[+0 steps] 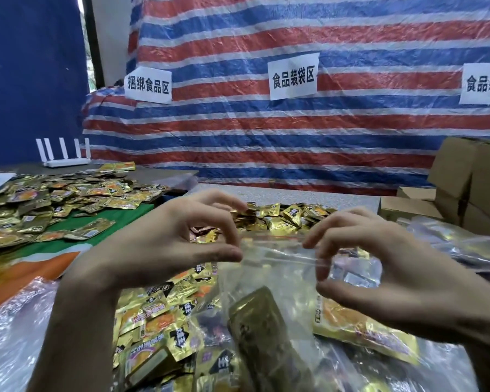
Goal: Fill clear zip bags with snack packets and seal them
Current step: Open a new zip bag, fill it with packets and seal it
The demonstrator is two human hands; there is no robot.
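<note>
A clear zip bag (277, 267) hangs in front of me with gold snack packets (260, 329) inside it. My left hand (164, 244) pinches the left end of the bag's top strip between thumb and forefinger. My right hand (379, 267) pinches the strip further right, fingers curled over its upper edge and thumb below. A loose pile of gold snack packets (164, 315) lies under the bag. More packets (283, 216) are heaped just beyond my hands.
Another spread of gold packets (54, 205) covers the green and orange cloth at the left. A white router (64, 157) stands at the back left. Cardboard boxes (470, 182) are stacked at the right. A striped tarp (294, 123) with paper signs hangs behind.
</note>
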